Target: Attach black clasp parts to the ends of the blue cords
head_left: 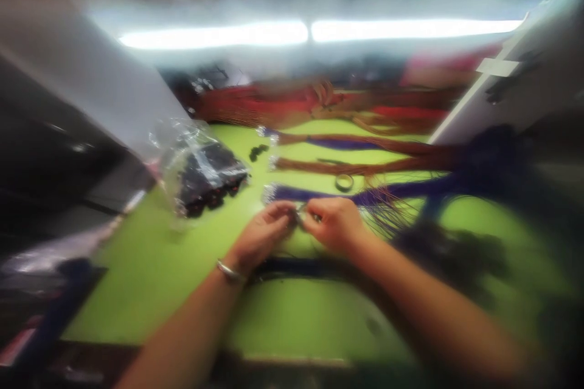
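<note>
My left hand [267, 228], with a bracelet on its wrist, pinches something small and dark at the middle of the green table [173, 279]. Against it, my right hand [335, 222] is closed in a fist, its thumb and finger meeting the same small piece. Blur and the fingers hide what kind of thing it is. Just beyond both hands lies a bundle of purple wires [387, 189] with clear white connectors [270, 193] at its left end. A dark wire bundle [296, 267] runs beneath my wrists.
A clear plastic bag of black parts [205, 173] lies at the left, a few black pieces [258, 152] beside it. Brown wire bundles [365, 165] and a roll of tape [344, 182] lie beyond my hands. Upright panels [86, 67] flank the table under bright tubes.
</note>
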Available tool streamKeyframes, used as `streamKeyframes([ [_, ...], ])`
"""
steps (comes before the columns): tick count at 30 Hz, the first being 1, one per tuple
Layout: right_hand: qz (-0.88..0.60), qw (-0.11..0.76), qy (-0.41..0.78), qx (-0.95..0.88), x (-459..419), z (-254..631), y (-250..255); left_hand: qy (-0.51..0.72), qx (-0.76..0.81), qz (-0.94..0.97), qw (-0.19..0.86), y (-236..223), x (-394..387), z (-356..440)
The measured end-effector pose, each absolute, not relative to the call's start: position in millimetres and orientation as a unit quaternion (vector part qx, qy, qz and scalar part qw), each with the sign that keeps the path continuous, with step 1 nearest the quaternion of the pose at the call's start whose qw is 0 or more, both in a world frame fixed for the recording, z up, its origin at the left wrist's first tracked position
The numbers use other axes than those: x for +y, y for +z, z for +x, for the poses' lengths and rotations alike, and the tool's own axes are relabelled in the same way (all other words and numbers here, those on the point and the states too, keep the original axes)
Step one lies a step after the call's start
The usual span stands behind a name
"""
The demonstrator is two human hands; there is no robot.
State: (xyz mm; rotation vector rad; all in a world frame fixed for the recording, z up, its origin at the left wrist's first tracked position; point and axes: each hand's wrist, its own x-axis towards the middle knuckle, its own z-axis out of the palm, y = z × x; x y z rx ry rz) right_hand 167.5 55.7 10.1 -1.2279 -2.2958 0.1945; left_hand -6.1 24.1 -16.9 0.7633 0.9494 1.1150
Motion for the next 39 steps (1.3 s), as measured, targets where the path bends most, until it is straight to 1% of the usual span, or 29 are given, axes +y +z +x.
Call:
streamKeyframes([
  [4, -0.446, 0.247, 0.039, -0.859, 53, 166, 7, 0.483, 0.438, 0.425, 0.628, -19, 24, -6],
  [6, -0.446, 0.246, 0.08, -0.857, 55, 166, 6, 0.483, 0.442, 0.466, 0.595, -19, 23, -5],
  [8, -0.441, 0.245, 0.192, -0.842, 60, 167, 4, 0.495, 0.438, 0.466, 0.588, -19, 23, -5],
  [11, -0.41, 0.248, 0.396, -0.783, 69, 170, 4, 0.513, 0.414, 0.403, 0.635, -17, 24, -3],
  [12, -0.406, 0.25, 0.442, -0.76, 72, 170, 4, 0.514, 0.407, 0.379, 0.653, -16, 24, -3],
  [14, -0.425, 0.262, 0.483, -0.719, 75, 170, 5, 0.516, 0.399, 0.341, 0.677, -14, 24, -2],
  [18, -0.475, 0.297, 0.459, -0.69, 73, 168, 8, 0.518, 0.404, 0.319, 0.683, -13, 24, -3],
  [21, -0.464, 0.314, 0.43, -0.708, 69, 168, 10, 0.519, 0.422, 0.339, 0.661, -15, 24, -4],
  [23, -0.454, 0.316, 0.424, -0.717, 67, 167, 11, 0.518, 0.433, 0.373, 0.636, -16, 24, -5],
  [27, -0.467, 0.298, 0.459, -0.695, 67, 166, 11, 0.504, 0.452, 0.469, 0.568, -18, 24, -6],
  [30, -0.476, 0.294, 0.462, -0.688, 68, 165, 7, 0.491, 0.457, 0.512, 0.536, -19, 23, -5],
  [39, -0.452, 0.282, 0.42, -0.734, 66, 162, -1, 0.488, 0.442, 0.486, 0.575, -20, 22, -3],
])
